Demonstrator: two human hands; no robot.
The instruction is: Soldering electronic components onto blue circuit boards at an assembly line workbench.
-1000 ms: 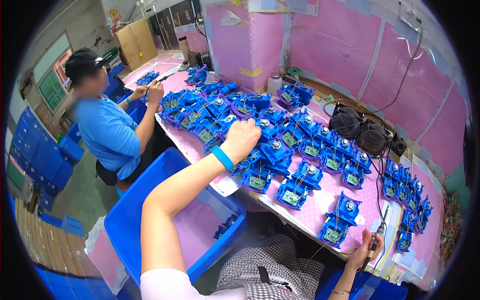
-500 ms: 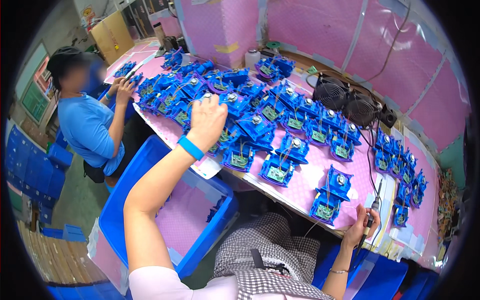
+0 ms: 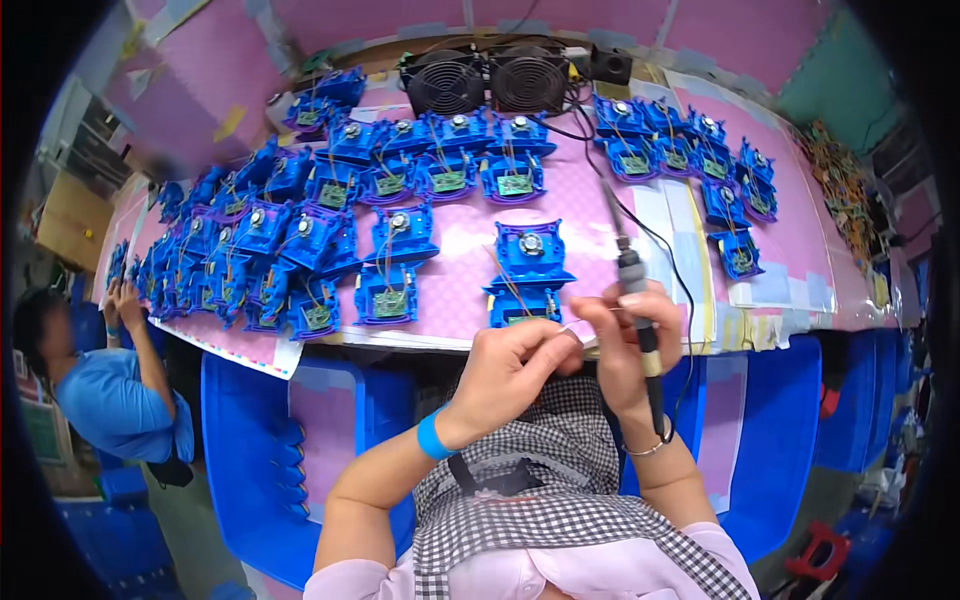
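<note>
In my right hand (image 3: 635, 350) is a soldering iron (image 3: 630, 268), held nearly upright with its tip pointing away over the table. My left hand (image 3: 515, 375) is closed, thumb against the fingers, close to the right fingertips. A thin pale strand seems to show between the two hands; what the left pinches is too small to tell. Just beyond my hands lies an opened blue plastic housing (image 3: 528, 262) with a round metal part in its upper half. My fingers partly cover its lower half.
Many similar blue housings (image 3: 388, 295) with green boards crowd the pink-covered table (image 3: 440, 335). Two black fans (image 3: 447, 82) stand at the back. The iron's black cord (image 3: 672, 250) curves over the table. Blue bins (image 3: 235, 460) sit below the front edge. A co-worker (image 3: 110, 390) works at the left.
My left hand has come back from the housings at the left to meet my right hand. The soldering iron is raised in front of me. The view has turned right.
</note>
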